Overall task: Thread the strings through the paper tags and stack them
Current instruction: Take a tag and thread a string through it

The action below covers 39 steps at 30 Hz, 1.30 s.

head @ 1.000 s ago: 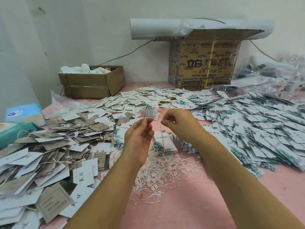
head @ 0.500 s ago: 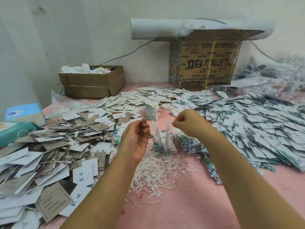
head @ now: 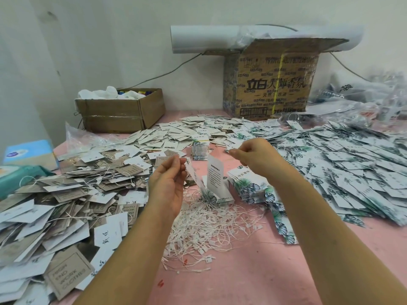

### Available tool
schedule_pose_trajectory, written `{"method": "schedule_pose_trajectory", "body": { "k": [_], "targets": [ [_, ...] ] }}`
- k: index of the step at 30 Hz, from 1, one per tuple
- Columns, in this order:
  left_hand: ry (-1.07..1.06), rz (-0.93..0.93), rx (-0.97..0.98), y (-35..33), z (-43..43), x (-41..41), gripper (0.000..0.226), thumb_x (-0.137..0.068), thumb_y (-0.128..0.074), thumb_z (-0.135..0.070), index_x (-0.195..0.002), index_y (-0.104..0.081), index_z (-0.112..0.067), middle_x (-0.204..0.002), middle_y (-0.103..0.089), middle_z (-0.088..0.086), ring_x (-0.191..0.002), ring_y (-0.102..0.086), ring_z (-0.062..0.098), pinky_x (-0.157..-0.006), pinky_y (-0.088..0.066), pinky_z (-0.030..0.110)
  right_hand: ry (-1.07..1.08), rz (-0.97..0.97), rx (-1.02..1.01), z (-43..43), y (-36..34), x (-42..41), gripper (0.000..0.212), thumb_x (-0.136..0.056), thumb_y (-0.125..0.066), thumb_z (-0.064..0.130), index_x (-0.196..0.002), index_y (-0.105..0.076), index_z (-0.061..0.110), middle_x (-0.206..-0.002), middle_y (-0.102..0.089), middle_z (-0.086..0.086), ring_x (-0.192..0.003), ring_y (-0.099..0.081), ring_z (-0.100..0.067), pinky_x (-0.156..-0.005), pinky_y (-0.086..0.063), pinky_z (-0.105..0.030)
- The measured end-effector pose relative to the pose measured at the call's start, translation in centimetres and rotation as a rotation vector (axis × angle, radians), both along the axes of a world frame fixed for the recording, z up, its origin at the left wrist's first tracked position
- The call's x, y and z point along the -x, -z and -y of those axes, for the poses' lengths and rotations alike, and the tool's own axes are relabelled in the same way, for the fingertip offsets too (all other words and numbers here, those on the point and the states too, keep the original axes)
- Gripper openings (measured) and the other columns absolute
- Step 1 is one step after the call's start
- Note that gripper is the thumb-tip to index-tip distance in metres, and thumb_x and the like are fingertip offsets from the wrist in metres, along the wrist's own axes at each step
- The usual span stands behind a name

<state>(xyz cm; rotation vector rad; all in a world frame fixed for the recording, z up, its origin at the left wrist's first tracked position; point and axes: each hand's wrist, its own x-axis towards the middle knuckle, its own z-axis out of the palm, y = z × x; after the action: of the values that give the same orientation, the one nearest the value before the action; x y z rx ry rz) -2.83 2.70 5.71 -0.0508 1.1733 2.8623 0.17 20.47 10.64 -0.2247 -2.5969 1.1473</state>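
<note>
As we log it, frame centre: left hand (head: 168, 186) and right hand (head: 255, 155) each pinch, we judge, a thin string too fine to see; two white leaf-printed paper tags (head: 215, 172) hang between. Risk: a slipped pinch sheds them into the white string heap (head: 209, 223) below.

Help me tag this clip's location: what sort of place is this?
Probably a small clothing-label assembly workroom, not a shop: heaps of printed paper hang tags cover the pink table, a tangle of white loop strings lies in the middle, and cardboard cartons stand at the back.
</note>
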Motion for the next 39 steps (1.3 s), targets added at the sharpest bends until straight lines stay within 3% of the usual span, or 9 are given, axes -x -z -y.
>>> {"method": "schedule_pose_trajectory", "body": {
  "k": [5,10,14,17,24,28,34,37,39],
  "targets": [
    [-0.102,-0.203,0.286,-0.7,0.4,0.0,0.018,-0.090,-0.053,0.001,-0.087,-0.062,-0.015,-0.071,-0.071,-0.006,-0.069,-0.063,0.004,-0.059,-0.049,0.014,-0.004,-0.042,0.028,-0.7,-0.2,-0.3,0.028,-0.088,-0.062,0.030,-0.070,-0.068,0.009,-0.032,-0.034,0.009,-0.030,-0.028,-0.007,-0.037,-0.024,-0.018],
    [-0.086,-0.364,0.535,-1.6,0.2,-0.6,0.020,-0.090,-0.056,-0.003,-0.091,-0.064,-0.021,-0.070,-0.072,-0.014,-0.069,-0.063,-0.007,-0.053,-0.043,0.006,-0.038,-0.116,0.060,-0.1,-0.4,-0.3,0.021,-0.093,-0.055,0.020,-0.084,-0.071,0.009,-0.057,-0.049,-0.007,-0.053,-0.041,-0.020,-0.054,-0.035,-0.027],
    [-0.044,-0.456,0.585,-2.0,-0.3,-1.2,0.020,-0.090,-0.056,-0.001,-0.091,-0.065,-0.019,-0.070,-0.072,-0.010,-0.071,-0.065,-0.006,-0.058,-0.045,0.006,-0.110,-0.212,0.079,1.0,-0.6,-0.3,0.019,-0.091,-0.052,0.001,-0.096,-0.070,0.007,-0.060,-0.055,0.007,-0.055,-0.052,-0.013,-0.054,-0.044,-0.019],
    [-0.008,-0.530,0.630,-2.4,-0.5,-1.6,0.020,-0.090,-0.058,-0.003,-0.090,-0.065,-0.022,-0.070,-0.072,-0.011,-0.075,-0.065,-0.004,-0.064,-0.047,0.007,-0.233,-0.259,0.096,1.7,-0.8,-0.5,0.017,-0.088,-0.055,-0.003,-0.096,-0.069,0.004,-0.061,-0.058,0.003,-0.048,-0.052,-0.007,-0.054,-0.048,-0.017],
    [0.016,-0.626,0.683,-3.0,-1.0,-2.3,0.019,-0.090,-0.057,-0.003,-0.091,-0.061,-0.022,-0.069,-0.071,-0.011,-0.062,-0.064,0.003,-0.057,-0.047,0.012,-0.362,-0.344,0.191,2.7,-0.8,-0.9,0.015,-0.086,-0.058,-0.005,-0.083,-0.059,0.009,-0.058,-0.059,-0.006,-0.039,-0.049,-0.009,-0.045,-0.043,-0.019],
    [0.021,-0.641,0.685,-3.2,-0.9,-2.5,0.021,-0.090,-0.056,-0.001,-0.092,-0.060,-0.022,-0.067,-0.069,-0.011,-0.059,-0.062,0.003,-0.056,-0.046,0.011,-0.378,-0.350,0.254,2.6,-0.8,-0.7,0.019,-0.086,-0.060,0.000,-0.071,-0.058,0.011,-0.049,-0.058,0.002,-0.036,-0.048,-0.007,-0.040,-0.040,-0.017],
    [0.053,-0.661,0.688,-3.3,-1.0,-2.8,0.023,-0.090,-0.055,0.002,-0.094,-0.061,-0.020,-0.070,-0.069,-0.008,-0.060,-0.062,0.001,-0.055,-0.046,0.011,-0.338,-0.376,0.124,2.6,-0.7,-0.5,0.021,-0.083,-0.066,0.008,-0.067,-0.059,0.021,-0.057,-0.057,0.003,-0.048,-0.048,-0.008,-0.049,-0.044,-0.023],
    [0.048,-0.656,0.691,-3.3,-1.0,-2.8,0.022,-0.090,-0.056,0.000,-0.094,-0.061,-0.020,-0.070,-0.069,-0.008,-0.058,-0.061,0.001,-0.055,-0.046,0.012,-0.355,-0.394,0.161,2.6,-0.8,-0.6,0.016,-0.081,-0.066,0.001,-0.073,-0.061,0.013,-0.059,-0.057,0.000,-0.052,-0.051,-0.013,-0.054,-0.047,-0.029],
    [0.038,-0.648,0.689,-3.3,-0.9,-2.7,0.021,-0.090,-0.056,0.000,-0.093,-0.060,-0.021,-0.068,-0.069,-0.009,-0.057,-0.060,0.001,-0.055,-0.046,0.012,-0.363,-0.402,0.202,2.6,-0.8,-0.6,0.014,-0.082,-0.062,-0.006,-0.079,-0.061,0.007,-0.061,-0.057,-0.001,-0.050,-0.053,-0.007,-0.054,-0.050,-0.022]
  ]
}}
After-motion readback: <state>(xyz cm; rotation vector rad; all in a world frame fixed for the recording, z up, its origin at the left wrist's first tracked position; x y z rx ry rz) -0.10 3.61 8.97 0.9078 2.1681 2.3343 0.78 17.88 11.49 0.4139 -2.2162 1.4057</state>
